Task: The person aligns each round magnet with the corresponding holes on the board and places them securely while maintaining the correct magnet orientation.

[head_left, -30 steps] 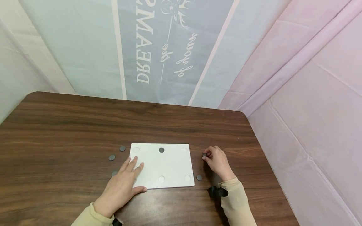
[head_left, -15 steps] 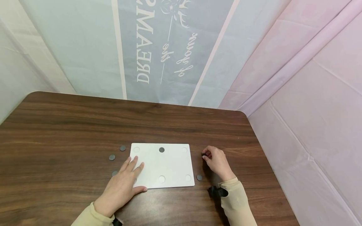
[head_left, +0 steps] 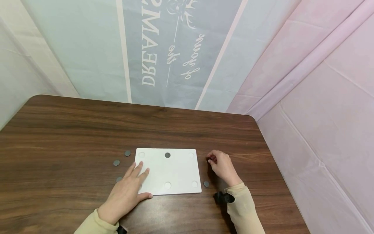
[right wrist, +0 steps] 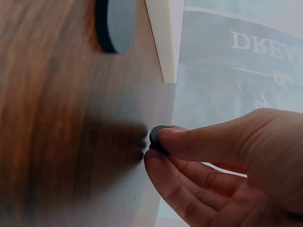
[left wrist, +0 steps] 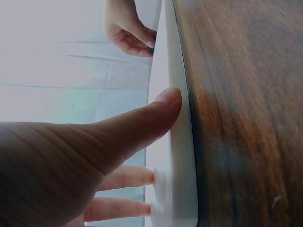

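Observation:
A white board (head_left: 170,170) with round recesses lies on the wooden table. One dark disc (head_left: 167,155) sits in its far middle recess. My left hand (head_left: 124,191) rests on the board's left end, fingers spread over the top and thumb along the near edge. Just right of the board, my right hand (head_left: 223,165) pinches another dark disc (right wrist: 158,138) between thumb and fingertips, close over the table. In the left wrist view the right hand (left wrist: 128,28) shows beyond the board. The near left recess is mostly hidden by the left hand.
A loose dark disc (head_left: 206,184) lies by the board's near right corner. To the left are a disc (head_left: 127,153), another disc (head_left: 116,162) and a partly covered disc (head_left: 118,179). A printed cloth (head_left: 175,65) hangs behind the table's far edge.
The right hand has shifted slightly left toward the board with the pinched disc. My left hand stays in place on the board.

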{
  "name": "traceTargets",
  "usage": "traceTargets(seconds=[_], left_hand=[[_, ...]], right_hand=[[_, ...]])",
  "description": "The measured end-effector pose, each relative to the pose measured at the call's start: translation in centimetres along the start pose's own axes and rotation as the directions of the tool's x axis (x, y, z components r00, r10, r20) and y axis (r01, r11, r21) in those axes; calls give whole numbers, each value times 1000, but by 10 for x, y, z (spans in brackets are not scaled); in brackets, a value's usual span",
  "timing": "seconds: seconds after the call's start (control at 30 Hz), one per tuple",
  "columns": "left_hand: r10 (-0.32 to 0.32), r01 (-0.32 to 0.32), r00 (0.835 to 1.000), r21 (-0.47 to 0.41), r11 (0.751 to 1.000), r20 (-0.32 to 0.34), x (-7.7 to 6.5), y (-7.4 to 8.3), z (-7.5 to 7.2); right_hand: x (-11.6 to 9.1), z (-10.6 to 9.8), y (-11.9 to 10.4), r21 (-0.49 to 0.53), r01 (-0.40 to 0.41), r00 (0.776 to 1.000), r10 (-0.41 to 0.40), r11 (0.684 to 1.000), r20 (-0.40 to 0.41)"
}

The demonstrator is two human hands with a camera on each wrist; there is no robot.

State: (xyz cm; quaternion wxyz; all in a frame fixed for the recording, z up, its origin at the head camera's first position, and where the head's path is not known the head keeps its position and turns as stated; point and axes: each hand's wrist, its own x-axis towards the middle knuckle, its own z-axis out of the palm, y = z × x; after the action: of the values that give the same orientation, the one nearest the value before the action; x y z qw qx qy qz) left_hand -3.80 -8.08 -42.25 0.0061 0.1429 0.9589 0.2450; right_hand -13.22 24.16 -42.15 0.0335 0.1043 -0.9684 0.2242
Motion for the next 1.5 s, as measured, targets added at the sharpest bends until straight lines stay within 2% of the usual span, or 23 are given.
traceTargets(seconds=[0.27, 0.63, 0.93, 1.5], left_hand=[[-9, 9, 1000, -13, 1000, 15, 0, 0, -1], [2, -3, 1000, -7, 1000, -8, -1, 0, 0], [0, 0, 1000, -12, 1000, -5, -1, 0, -1], [-2, 2, 1000, -15, 1000, 0, 0, 0, -2]], right_hand=[[2, 1, -9, 59, 17, 1000, -17, 998, -10], [5, 6, -15, 111, 30, 1000, -29, 993, -8], [5, 6, -21, 137, 46, 999, -44, 990, -19], [9, 10, -30, 148, 125, 992, -123, 981, -20]])
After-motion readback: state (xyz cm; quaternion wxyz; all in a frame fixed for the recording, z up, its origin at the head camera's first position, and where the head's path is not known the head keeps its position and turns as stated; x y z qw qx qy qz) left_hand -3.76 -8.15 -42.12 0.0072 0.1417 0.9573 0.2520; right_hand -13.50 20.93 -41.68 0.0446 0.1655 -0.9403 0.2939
